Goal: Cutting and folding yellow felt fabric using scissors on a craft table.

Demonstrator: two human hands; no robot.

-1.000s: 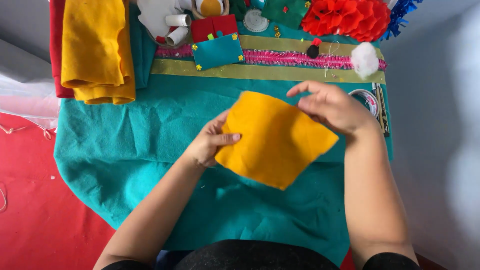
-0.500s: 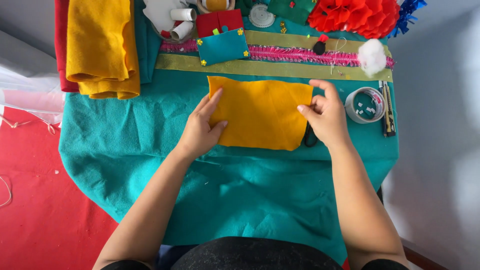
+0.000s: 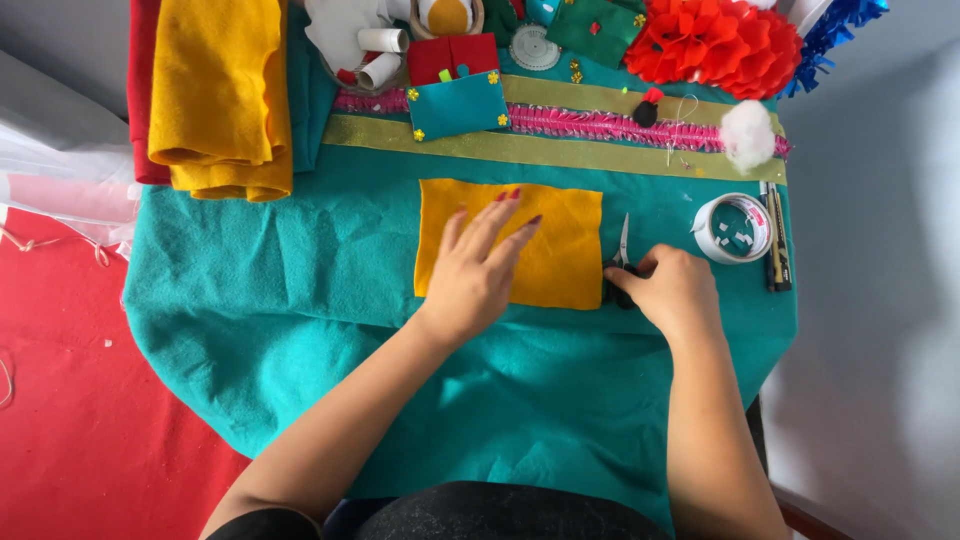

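Note:
A yellow felt rectangle (image 3: pixel 560 235) lies flat on the teal felt cloth (image 3: pixel 300 300) covering the table. My left hand (image 3: pixel 478 265) rests palm down on the rectangle, fingers spread. Just off the rectangle's right edge lie small scissors (image 3: pixel 622 255) with black handles, blades pointing away from me. My right hand (image 3: pixel 672 293) is curled over those handles.
Folded yellow felt (image 3: pixel 220 90) and red felt sit at the back left. Gold and pink trim strips (image 3: pixel 600 125), a small teal pocket (image 3: pixel 458 105), a white pompom (image 3: pixel 748 135), a red paper flower (image 3: pixel 720 45), a tape roll (image 3: pixel 735 228) and pens (image 3: pixel 778 250) line the back and right.
The yellow felt went from held up in both hands to lying flat on the cloth. My left hand now presses on it and my right hand moved right onto the scissors.

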